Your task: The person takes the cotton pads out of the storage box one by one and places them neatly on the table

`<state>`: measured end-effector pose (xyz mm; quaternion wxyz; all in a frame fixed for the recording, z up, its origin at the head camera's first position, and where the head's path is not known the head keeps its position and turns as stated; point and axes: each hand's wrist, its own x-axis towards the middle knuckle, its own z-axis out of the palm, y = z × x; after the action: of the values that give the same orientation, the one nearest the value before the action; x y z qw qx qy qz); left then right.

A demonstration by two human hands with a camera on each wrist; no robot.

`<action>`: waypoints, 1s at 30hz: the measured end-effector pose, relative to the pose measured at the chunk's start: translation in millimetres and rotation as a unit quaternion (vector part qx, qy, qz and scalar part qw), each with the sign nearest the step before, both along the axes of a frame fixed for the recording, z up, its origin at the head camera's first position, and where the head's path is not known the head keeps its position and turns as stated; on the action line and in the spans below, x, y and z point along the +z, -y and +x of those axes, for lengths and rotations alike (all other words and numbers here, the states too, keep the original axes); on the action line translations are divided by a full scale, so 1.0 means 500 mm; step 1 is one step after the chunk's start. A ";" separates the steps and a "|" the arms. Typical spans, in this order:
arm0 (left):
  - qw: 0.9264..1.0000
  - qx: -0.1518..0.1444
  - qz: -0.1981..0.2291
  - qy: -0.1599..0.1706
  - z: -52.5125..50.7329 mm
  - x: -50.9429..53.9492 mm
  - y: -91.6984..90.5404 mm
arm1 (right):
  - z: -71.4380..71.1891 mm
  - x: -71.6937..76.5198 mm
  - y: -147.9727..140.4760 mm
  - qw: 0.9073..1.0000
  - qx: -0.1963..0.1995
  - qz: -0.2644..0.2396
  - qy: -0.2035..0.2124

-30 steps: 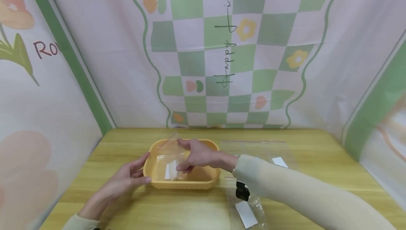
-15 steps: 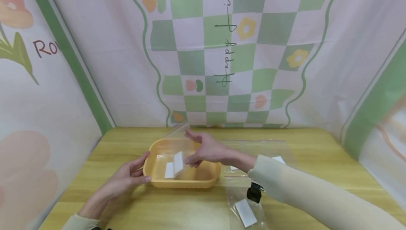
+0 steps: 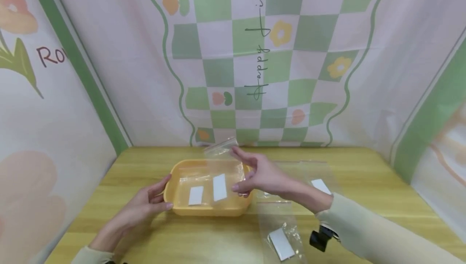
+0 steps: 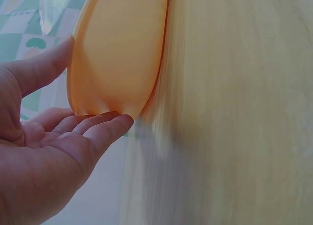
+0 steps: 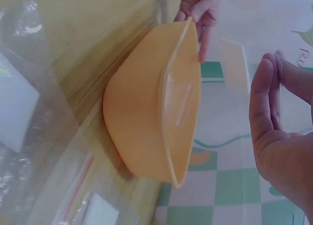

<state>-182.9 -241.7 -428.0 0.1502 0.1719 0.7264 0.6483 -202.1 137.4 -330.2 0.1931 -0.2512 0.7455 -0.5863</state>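
Observation:
A yellow plastic basin [image 3: 207, 211] sits on the wooden table. My left hand [image 3: 145, 203] holds its left end between thumb and fingers, as the left wrist view also shows of the basin [image 4: 120, 44]. Above the basin, my right hand [image 3: 267, 177] pinches the right edge of a clear zip-lock bag [image 3: 220, 149]. A white card [image 3: 219, 187] shows inside that bag, which hangs tilted. Inside the basin lies another clear bag with a white card [image 3: 195, 195]. In the right wrist view, thumb and fingertips of my right hand [image 5: 281, 107] meet at the bag's edge.
Right of the basin, several flat clear bags with white cards lie on the table: one zip-lock bag [image 3: 280, 231] in front, others behind it, such as the one with the card [image 3: 321, 186]. A patterned curtain [image 3: 247, 74] hangs behind the table.
My right hand has moved right and slightly up with the pinched bag, drawing it away from the bag lying in the basin. The left hand stays at the basin's left end.

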 end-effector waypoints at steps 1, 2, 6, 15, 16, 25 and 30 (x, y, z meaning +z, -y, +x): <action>1.000 0.001 0.001 0.000 0.000 0.000 0.000 | 0.006 0.001 -0.010 1.000 0.001 -0.005 0.002; 1.000 0.002 0.001 0.000 -0.001 0.001 0.000 | 0.012 0.001 -0.020 1.000 0.001 -0.008 0.004; 1.000 0.004 0.000 0.002 0.000 0.002 0.000 | 0.039 -0.005 -0.062 1.000 0.007 -0.020 0.012; 1.000 -0.004 0.002 -0.002 -0.001 0.003 0.000 | 0.096 -0.030 -0.145 1.000 0.001 -0.027 0.001; 1.000 -0.005 0.003 -0.002 -0.001 0.003 0.000 | 0.102 -0.034 -0.154 1.000 -0.001 -0.028 0.001; 1.000 -0.009 0.010 -0.004 0.000 0.008 0.000 | 0.144 -0.080 -0.229 0.998 -0.011 -0.053 0.013; 1.000 -0.005 0.004 0.000 0.001 0.006 -0.001 | 0.153 -0.111 -0.270 0.997 -0.004 -0.076 0.020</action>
<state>-182.3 -241.3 -424.8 0.1526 0.1762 0.7229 0.6504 -125.8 272.2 -385.9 0.1855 -0.2505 0.6957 -0.6472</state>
